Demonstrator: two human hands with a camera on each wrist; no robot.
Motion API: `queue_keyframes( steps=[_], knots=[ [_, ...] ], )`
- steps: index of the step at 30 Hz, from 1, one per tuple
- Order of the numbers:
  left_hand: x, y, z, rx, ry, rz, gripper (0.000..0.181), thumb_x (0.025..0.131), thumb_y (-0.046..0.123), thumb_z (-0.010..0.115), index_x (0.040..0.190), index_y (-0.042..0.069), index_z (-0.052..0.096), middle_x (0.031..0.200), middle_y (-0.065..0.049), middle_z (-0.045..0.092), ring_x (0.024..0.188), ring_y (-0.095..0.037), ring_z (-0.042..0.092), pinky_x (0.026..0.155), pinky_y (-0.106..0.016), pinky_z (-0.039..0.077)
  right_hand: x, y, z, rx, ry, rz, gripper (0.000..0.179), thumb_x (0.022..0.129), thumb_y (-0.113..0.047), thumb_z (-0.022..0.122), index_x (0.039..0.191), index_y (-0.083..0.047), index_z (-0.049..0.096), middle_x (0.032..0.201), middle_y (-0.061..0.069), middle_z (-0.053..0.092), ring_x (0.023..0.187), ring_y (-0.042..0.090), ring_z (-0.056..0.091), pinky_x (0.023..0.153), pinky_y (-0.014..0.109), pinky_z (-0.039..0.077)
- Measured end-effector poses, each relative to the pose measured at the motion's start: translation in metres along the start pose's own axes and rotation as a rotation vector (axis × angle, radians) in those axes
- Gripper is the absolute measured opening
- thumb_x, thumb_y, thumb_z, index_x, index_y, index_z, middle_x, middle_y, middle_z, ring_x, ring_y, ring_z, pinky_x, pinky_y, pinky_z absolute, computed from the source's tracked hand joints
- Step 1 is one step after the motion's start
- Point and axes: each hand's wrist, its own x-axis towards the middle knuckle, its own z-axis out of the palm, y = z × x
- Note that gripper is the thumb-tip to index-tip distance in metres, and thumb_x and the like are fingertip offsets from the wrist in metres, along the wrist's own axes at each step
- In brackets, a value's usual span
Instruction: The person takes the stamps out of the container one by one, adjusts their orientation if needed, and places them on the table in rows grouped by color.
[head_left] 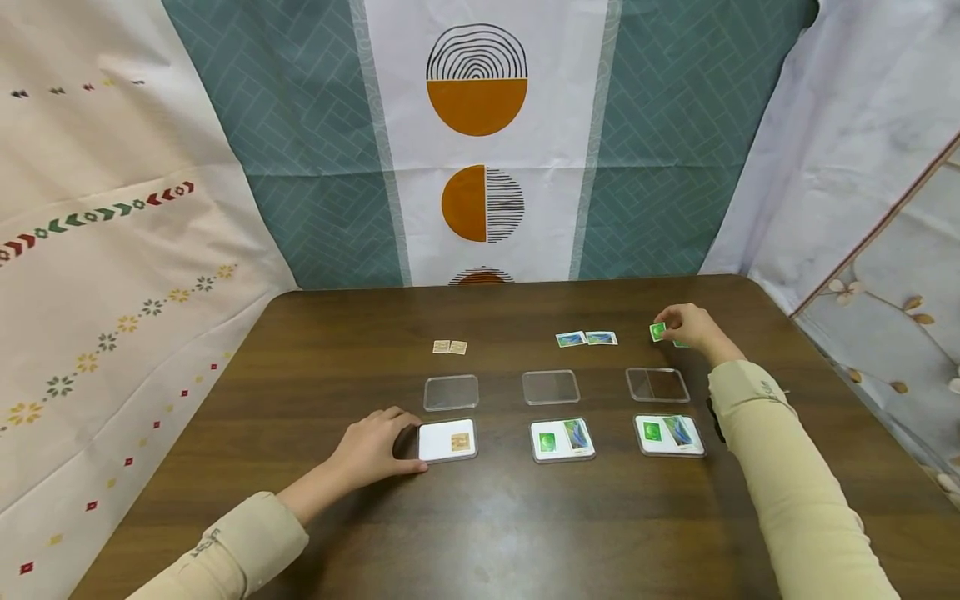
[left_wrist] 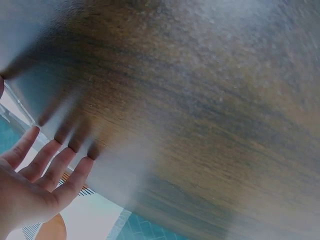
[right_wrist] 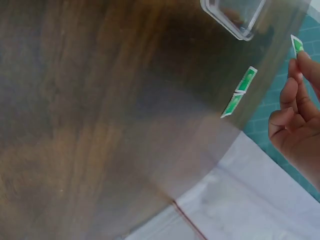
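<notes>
left hand (head_left: pixel 375 450): thumb and index finger grip the left case (head_left: pixel 438 442) at its left-hand corners; the case lies flat on the brown table (head_left: pixel 480 537), one tan stamp (head_left: pixel 461 442) on its white insert;
right hand (head_left: pixel 692 327): grasping, a single green stamp (head_left: pixel 657 332) pinched between the fingertips, near the far right of the table;
loose green pair (right_wrist: pixel 246 79): on the table, end to end, beside the right hand;
middle case (head_left: pixel 560 447), right case (head_left: pixel 664 444): each bears one green and one blue stamp;
clear lids (head_left: pixel 551 387): three, in a row just beyond the cases;
blue pair (head_left: pixel 571 339): beyond the middle lid, side by side;
tan pair (head_left: pixel 441 346): beyond the left lid, side by side
</notes>
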Motion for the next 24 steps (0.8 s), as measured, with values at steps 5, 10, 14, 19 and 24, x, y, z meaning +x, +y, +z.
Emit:
queue_keyframes(
  steps=[5,10,14,19,24],
  knots=[
    [0.0,0.001,-0.001,0.002,-0.002,-0.002,0.06,0.064,0.049,0.081,0.109,0.012,0.065,0.105,-0.005,0.065,0.095,-0.027,0.063,0.072,-0.047,0.052,-0.001,0.005,0.003,-0.016,0.002,0.027,0.027,0.081,-0.001,0.064,0.105,0.011,0.06,0.076,0.018,0.06,0.074,0.032,0.057,0.068,0.044,0.046],
    [0.0,0.0,-0.001,-0.002,-0.001,-0.002,0.06,0.064,0.049,0.081,0.109,0.012,0.065,0.105,-0.005,0.065,0.096,-0.027,0.063,0.071,-0.047,0.052,0.0,0.008,0.007,-0.03,0.015,0.052,0.027,0.081,-0.001,0.062,0.105,0.01,0.06,0.08,0.02,0.06,0.078,0.034,0.056,0.071,0.048,0.044],
    [0.0,0.0,-0.001,0.002,0.001,-0.007,0.06,0.064,0.05,0.081,0.109,0.012,0.065,0.105,-0.005,0.066,0.096,-0.027,0.063,0.072,-0.048,0.051,0.0,0.008,0.01,-0.047,0.012,0.075,0.026,0.082,-0.002,0.061,0.106,0.009,0.06,0.087,0.024,0.059,0.086,0.041,0.055,0.076,0.053,0.043],
    [0.001,0.0,-0.001,0.008,0.0,-0.005,0.06,0.064,0.05,0.081,0.108,0.013,0.065,0.105,-0.005,0.066,0.096,-0.027,0.063,0.071,-0.047,0.052,0.0,0.006,0.012,-0.091,0.009,0.11,0.027,0.083,-0.002,0.06,0.107,0.01,0.059,0.104,0.033,0.059,0.098,0.049,0.055,0.082,0.056,0.043],
    [0.001,0.001,-0.001,0.006,-0.005,-0.009,0.06,0.064,0.05,0.081,0.109,0.013,0.065,0.105,-0.005,0.066,0.096,-0.027,0.063,0.07,-0.048,0.052,0.001,0.005,0.014,-0.135,0.007,0.166,0.03,0.083,-0.002,0.058,0.111,0.008,0.059,0.117,0.033,0.056,0.104,0.051,0.054,0.084,0.057,0.043]
  ],
)
